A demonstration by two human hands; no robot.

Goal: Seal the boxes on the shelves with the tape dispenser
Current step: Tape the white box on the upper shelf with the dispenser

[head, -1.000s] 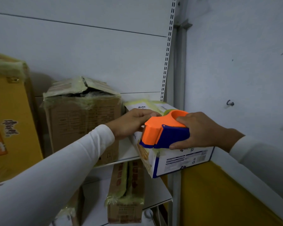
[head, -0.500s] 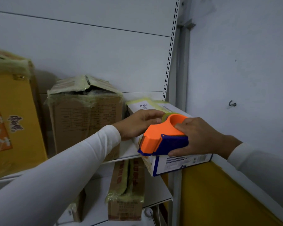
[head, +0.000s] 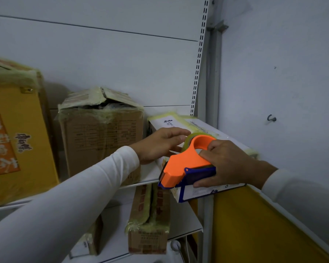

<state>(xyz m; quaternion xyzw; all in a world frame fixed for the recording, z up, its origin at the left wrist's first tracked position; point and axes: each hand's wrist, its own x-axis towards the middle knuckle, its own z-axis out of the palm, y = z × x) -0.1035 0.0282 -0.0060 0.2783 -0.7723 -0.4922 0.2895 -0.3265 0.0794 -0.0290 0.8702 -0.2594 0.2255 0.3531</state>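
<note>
I see a tape dispenser (head: 186, 164) of smooth matt plastic, orange over blue. At nine o'clock from it, a brown box (head: 103, 133) of rough cardboard wears crinkled glossy tape. The white box (head: 203, 190) looks slick printed card; the shelf (head: 150, 175) is painted metal.

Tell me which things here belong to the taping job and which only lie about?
In the job: tape dispenser, white box, right hand, left hand, brown box, yellow box.
Lying about: wall hook, shelf post.
</note>
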